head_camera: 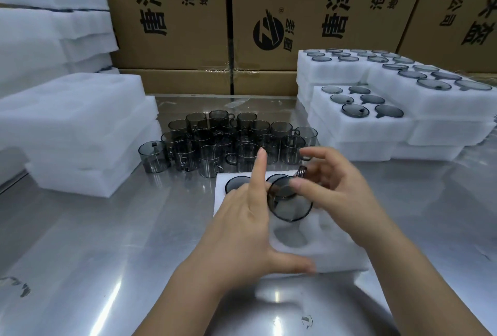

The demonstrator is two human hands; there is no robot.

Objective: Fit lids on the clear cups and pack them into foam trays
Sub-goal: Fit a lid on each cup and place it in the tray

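A smoky clear cup (291, 207) hangs tilted above the white foam tray (338, 252) in front of me. My right hand (341, 182) grips it from the right, thumb on its near face and fingers by the handle. My left hand (242, 222) lies against the cup's left side with index finger straight up and thumb spread over the tray's front edge. Two lidded cups (236, 183) sit in the tray's far slots. One round slot (290, 236) under the held cup is vacant. Whether the held cup carries a lid is hidden.
Several loose cups (228, 142) stand grouped on the steel table (94, 241) beyond the tray. Stacked foam trays filled with lidded cups (376, 109) are at the right. Stacked foam trays (75, 125) without cups are at the left. Cardboard boxes (174, 26) wall the back.
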